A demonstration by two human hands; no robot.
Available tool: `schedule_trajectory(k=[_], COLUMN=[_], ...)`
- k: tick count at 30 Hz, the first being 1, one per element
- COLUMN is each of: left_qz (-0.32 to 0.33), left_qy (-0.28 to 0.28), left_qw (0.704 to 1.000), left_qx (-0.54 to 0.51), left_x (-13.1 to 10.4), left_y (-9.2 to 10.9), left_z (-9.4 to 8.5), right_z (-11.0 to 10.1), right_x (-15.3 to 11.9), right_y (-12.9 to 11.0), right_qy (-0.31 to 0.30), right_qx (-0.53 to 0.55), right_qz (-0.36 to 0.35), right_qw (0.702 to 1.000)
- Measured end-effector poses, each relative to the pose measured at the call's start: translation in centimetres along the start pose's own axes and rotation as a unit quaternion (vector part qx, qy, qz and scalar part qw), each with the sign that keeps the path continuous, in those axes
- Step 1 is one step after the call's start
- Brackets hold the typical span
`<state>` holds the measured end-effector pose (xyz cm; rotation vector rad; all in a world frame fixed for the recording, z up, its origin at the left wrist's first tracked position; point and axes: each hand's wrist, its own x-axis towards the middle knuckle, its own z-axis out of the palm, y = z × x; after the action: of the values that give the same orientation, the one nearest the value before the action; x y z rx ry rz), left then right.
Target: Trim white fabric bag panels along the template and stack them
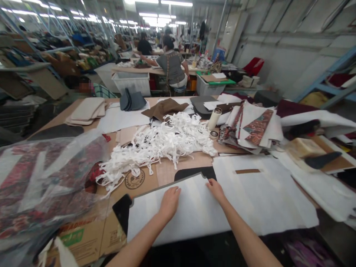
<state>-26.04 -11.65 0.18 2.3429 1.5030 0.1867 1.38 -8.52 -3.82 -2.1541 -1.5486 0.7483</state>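
A white fabric panel (191, 218) with a grey strip along its far edge lies in front of me, over a black piece (122, 209) whose corner sticks out at the left. My left hand (169, 202) rests on top of this panel near its far edge, its fingers slightly bent and holding nothing visible. At the far right corner, my right hand (216, 190) grips the panel's edge between thumb and fingers. Just beyond that corner, part of another dark piece (194, 172) shows. A large white sheet (267, 200) with a brown slot lies right of my right hand.
A tangled heap of white straps (167, 139) covers the table's middle. Clear plastic wrap over patterned fabric (52, 178) lies left. A cream bottle (214, 118) stands by folded patterned pieces (256, 126). Stacked beige panels (86, 111) sit far left. A person (174, 65) sits beyond the table.
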Motion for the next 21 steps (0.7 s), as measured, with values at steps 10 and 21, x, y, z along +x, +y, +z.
schedule_trajectory(k=[10, 21], left_qz=[0.126, 0.152], left_qy=[-0.055, -0.047], left_qw=[0.985, 0.979], left_qx=[0.107, 0.131], left_x=[12.0, 12.8], left_y=[6.2, 6.3], left_z=[3.1, 2.9], right_z=[3.0, 3.0], right_x=[0.2, -0.6], right_y=[-0.5, -0.5], right_qy=[0.152, 0.164], right_qx=[-0.153, -0.226], right_qz=[-0.187, -0.249], right_qw=[0.958, 0.927])
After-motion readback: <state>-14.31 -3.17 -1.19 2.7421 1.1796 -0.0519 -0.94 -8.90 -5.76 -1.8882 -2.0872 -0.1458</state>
